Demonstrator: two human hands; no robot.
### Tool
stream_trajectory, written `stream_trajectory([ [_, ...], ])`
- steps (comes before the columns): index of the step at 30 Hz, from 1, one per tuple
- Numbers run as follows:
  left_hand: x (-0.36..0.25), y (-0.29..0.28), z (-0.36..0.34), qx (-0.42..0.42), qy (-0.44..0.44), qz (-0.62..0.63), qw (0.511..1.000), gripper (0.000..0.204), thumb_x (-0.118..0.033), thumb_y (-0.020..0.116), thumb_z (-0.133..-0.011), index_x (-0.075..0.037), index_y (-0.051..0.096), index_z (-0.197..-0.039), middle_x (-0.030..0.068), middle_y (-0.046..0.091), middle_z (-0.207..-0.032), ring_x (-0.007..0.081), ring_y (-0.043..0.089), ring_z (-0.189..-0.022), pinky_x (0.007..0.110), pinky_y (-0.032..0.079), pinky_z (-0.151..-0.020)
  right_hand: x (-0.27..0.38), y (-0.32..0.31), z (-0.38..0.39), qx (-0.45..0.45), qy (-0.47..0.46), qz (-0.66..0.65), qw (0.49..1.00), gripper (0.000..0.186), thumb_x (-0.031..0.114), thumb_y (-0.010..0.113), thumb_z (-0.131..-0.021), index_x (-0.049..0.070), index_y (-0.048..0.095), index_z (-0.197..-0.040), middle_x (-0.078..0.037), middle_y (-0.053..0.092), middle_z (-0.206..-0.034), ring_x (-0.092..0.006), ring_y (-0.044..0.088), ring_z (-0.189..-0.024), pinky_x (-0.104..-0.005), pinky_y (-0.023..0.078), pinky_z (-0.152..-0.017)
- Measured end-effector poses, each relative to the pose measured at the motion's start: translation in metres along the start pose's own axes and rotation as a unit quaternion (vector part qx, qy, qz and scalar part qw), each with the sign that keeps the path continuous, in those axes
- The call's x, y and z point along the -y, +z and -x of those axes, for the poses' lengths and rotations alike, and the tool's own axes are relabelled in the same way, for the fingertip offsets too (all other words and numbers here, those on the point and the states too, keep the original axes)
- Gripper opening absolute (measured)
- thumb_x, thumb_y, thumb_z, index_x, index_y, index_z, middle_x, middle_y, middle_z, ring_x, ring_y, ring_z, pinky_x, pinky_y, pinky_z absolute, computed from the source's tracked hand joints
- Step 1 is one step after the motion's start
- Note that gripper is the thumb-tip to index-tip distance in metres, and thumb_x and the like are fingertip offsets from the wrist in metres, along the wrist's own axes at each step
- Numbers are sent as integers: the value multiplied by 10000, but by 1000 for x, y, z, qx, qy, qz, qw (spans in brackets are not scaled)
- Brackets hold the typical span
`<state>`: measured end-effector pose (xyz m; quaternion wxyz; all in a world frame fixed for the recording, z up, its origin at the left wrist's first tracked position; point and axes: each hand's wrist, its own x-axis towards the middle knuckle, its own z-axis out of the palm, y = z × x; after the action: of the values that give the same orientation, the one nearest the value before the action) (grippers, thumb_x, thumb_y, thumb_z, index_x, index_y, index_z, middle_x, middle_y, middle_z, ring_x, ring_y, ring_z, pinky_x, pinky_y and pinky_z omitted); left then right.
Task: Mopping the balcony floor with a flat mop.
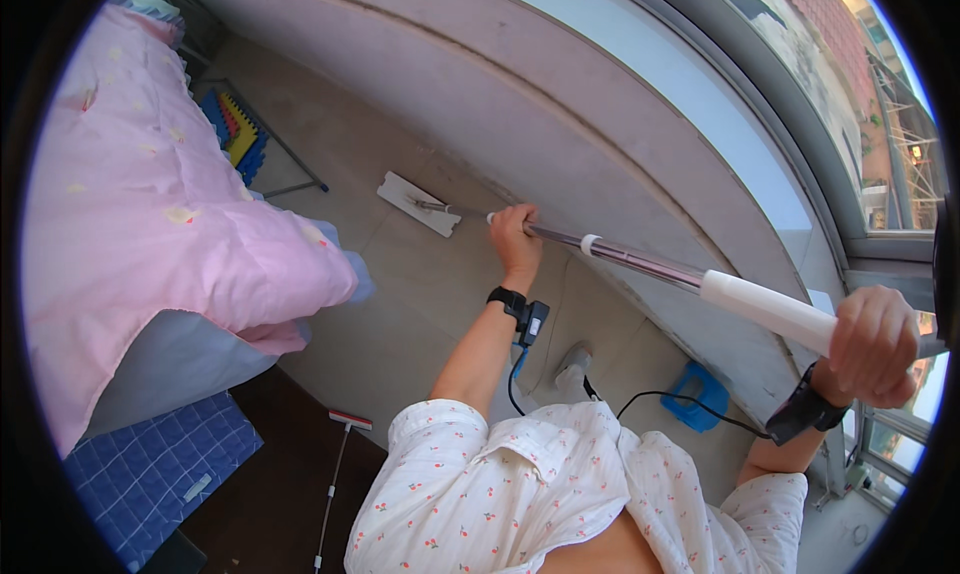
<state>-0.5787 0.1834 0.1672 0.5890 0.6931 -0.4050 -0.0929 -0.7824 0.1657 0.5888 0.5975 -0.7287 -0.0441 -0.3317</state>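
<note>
Both my hands grip a flat mop, whose silver pole and white handle (765,312) slant down from the right toward the floor. Midway down the pole, my left hand (515,240) is wrapped around the metal. My right hand (872,346) is closed around the upper end of the white grip, close to the window. The mop's white rectangular head (418,204) lies on the tiled floor (385,274) near the base of the wall. Each wrist wears a black strap with a small device and cable.
A bed with a pink cover (190,204) stands at left, colourful foam mats (235,134) beyond it. A blue plastic container (692,396) is on the floor by the wall (520,114). A thin squeegee (333,484) and blue checked cloth (165,474) are at lower left.
</note>
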Motion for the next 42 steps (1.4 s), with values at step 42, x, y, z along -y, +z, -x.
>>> stream_trajectory([
  [42, 141, -32, -105, 257, 14, -83, 963, 159, 2, 619, -646, -61, 621, -793, 109, 619, -825, 337, 558, -833, 390, 446, -727, -130, 56, 11, -278, 64, 49, 957, 335, 249, 482, -892, 112, 406, -595, -25, 477, -474, -158, 420, -391, -341, 413, -577],
])
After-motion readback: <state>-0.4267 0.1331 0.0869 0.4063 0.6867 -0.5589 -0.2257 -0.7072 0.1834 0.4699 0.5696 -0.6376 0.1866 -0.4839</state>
